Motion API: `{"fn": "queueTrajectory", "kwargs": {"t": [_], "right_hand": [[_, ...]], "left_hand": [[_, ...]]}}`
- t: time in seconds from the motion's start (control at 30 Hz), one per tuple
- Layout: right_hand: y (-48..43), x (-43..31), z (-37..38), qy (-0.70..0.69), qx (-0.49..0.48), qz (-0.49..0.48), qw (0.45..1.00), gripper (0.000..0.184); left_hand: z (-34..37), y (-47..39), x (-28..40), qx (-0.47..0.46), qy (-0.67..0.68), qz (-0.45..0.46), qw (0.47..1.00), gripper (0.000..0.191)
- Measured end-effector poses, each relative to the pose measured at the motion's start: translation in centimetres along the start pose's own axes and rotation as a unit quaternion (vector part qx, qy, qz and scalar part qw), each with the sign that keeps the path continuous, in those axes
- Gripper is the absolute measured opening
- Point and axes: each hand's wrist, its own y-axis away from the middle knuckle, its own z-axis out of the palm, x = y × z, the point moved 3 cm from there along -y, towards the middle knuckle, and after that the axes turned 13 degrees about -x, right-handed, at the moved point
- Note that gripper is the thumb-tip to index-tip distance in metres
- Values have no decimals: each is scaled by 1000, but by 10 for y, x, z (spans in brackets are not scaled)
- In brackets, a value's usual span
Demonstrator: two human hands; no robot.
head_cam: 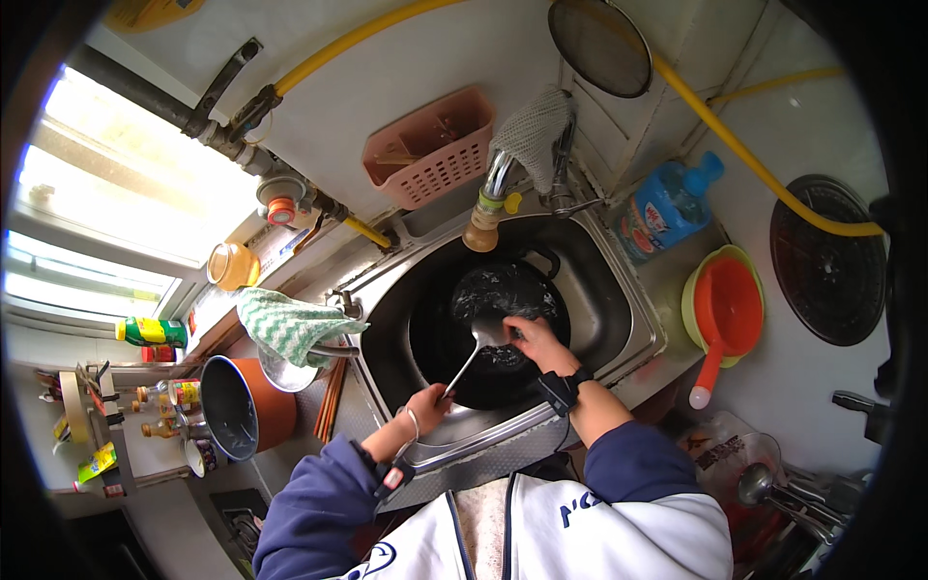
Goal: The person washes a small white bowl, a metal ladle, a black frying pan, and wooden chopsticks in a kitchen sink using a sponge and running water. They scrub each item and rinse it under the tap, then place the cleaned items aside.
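Note:
My left hand grips the handle of a metal cooking turner, which slants up to the right. At its other end, my right hand pinches the edge of the wide blade. Whether a thin cloth or scrubber sits under those fingers is hidden. Below the blade lies a black wok with soapy water in it and a loop handle at its far right. The wok rests in a stainless steel sink. Over the sink hangs the faucet, a grey mesh cloth draped on its neck.
Behind the sink stands a pink perforated basket. To the right are a blue detergent bottle and a red ladle in a green bowl. Leftward are a green-striped towel, chopsticks and an orange pot.

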Motion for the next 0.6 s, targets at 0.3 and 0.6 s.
{"fn": "queueTrajectory", "kwargs": {"t": [0.3, 0.6], "right_hand": [[25, -25, -34, -39, 76, -29, 996, 38], [32, 1, -42, -78, 70, 12, 994, 36]], "left_hand": [[-3, -18, -12, -171, 776, -87, 600, 26], [37, -11, 28, -210, 646, -80, 730, 29]]}}
